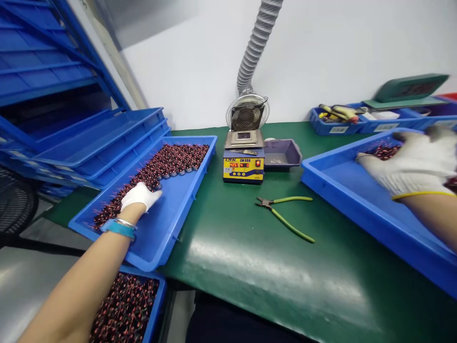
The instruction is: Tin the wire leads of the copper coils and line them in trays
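Observation:
My left hand [140, 196], in a white glove, reaches into the left blue tray [162, 228]. Its fingers curl down at the edge of the packed small black round parts with reddish wire leads [174, 159]; its fingertips are hidden, and I cannot make out what they grip. At the far right, my right hand [417, 162], gloved in white with a yellow cuff edge, is over the right blue tray [339, 176]. Thumb and fingers are spread above similar parts [384, 151], slightly blurred. Between the trays, green-handled cutting pliers [285, 214] lie with handles apart.
Behind the pliers stands a yellow-blue device [243, 164] with a lit display, beneath a fan and a grey duct [257, 43]. Beside it is a purple bin [282, 152]. Stacked blue trays [103, 138] stand left; another filled tray [124, 305] sits below the table edge. Small bins [335, 125] line the back.

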The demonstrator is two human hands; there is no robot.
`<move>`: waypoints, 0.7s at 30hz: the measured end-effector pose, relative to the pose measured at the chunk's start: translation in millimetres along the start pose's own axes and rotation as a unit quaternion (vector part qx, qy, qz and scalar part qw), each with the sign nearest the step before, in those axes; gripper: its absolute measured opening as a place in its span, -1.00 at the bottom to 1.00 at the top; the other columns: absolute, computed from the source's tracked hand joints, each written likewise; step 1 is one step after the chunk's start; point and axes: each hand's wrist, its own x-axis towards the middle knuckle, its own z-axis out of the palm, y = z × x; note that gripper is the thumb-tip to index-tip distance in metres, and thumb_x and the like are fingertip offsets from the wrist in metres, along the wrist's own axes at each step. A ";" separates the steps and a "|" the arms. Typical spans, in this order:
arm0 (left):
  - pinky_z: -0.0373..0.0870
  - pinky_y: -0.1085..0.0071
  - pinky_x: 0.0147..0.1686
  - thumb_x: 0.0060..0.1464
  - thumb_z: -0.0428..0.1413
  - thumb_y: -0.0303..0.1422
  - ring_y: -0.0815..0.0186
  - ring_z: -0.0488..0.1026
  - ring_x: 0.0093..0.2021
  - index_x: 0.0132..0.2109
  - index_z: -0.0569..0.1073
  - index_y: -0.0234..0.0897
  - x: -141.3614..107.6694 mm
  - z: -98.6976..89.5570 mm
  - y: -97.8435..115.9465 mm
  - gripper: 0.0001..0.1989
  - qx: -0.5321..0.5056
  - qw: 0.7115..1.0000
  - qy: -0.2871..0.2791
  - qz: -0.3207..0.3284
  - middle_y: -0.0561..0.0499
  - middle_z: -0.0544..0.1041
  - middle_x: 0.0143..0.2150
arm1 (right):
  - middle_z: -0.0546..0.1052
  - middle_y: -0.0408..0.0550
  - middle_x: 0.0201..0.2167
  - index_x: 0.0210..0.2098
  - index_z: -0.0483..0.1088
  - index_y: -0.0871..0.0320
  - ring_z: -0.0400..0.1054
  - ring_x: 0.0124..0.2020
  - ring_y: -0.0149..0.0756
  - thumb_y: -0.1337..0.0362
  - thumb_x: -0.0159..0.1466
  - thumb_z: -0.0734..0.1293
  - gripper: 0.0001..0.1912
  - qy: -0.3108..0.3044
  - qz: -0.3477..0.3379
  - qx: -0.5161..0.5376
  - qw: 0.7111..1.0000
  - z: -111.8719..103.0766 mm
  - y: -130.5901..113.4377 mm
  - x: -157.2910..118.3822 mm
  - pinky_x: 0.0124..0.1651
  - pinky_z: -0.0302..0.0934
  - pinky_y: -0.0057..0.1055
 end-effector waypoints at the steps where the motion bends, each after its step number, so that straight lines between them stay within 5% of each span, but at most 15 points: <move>1: 0.36 0.02 -0.15 -0.20 0.11 0.08 -0.21 0.45 -0.07 0.00 0.38 -0.45 4.2 6.9 -2.2 -0.25 -0.008 1.000 0.009 -0.009 -0.47 0.49 -0.08 | 0.19 0.17 0.18 0.11 0.33 0.10 0.14 0.17 -0.02 -0.08 0.05 0.37 -0.31 -0.021 0.002 0.021 1.000 -3.3 -6.5 -2.0 0.07 0.12 -0.22; 7: 0.33 -0.04 -0.12 -0.15 0.10 0.03 -0.24 0.41 -0.01 0.06 0.26 -0.54 7.9 24.7 -1.4 -0.22 -0.074 0.995 0.057 -0.047 -0.57 0.43 -0.04 | 0.06 0.28 0.24 0.14 0.30 0.22 0.02 0.24 -0.02 -0.02 0.09 0.36 -0.30 -0.083 0.003 0.073 0.994 -17.6 -21.3 -9.7 0.10 0.04 -0.20; 13: 0.40 0.10 -0.19 -0.22 0.17 0.03 -0.07 0.48 -0.11 0.01 0.29 -0.48 -1.7 3.2 2.2 -0.24 -0.150 0.984 0.098 -0.012 -0.39 0.51 -0.12 | 0.09 0.22 0.22 0.10 0.30 0.19 0.02 0.26 -0.13 0.12 0.05 0.41 -0.36 0.031 -0.050 0.176 0.983 -29.4 -26.7 -11.9 0.18 0.00 -0.30; 17: 0.44 0.30 -0.29 -0.21 0.17 0.03 0.18 0.51 -0.28 0.11 0.24 -0.40 -58.3 -13.4 34.4 -0.19 -0.300 0.944 0.119 0.067 -0.11 0.53 -0.22 | 0.25 0.24 0.12 0.02 0.33 0.31 0.12 0.20 -0.13 0.11 0.06 0.37 -0.40 0.050 -0.229 0.334 0.913 -53.8 -64.3 -51.5 0.24 -0.01 -0.25; 21: 0.41 0.31 -0.40 -0.27 0.21 0.01 0.22 0.48 -0.43 0.15 0.24 -0.23 -142.9 -15.3 77.3 -0.17 -0.312 0.930 0.131 0.140 0.04 0.50 -0.37 | 0.36 0.12 0.04 -0.01 0.32 0.21 0.28 0.04 -0.13 0.00 -0.07 0.44 -0.31 -0.186 -0.339 0.465 0.797 -80.0 -116.9 -128.9 0.09 0.21 -0.24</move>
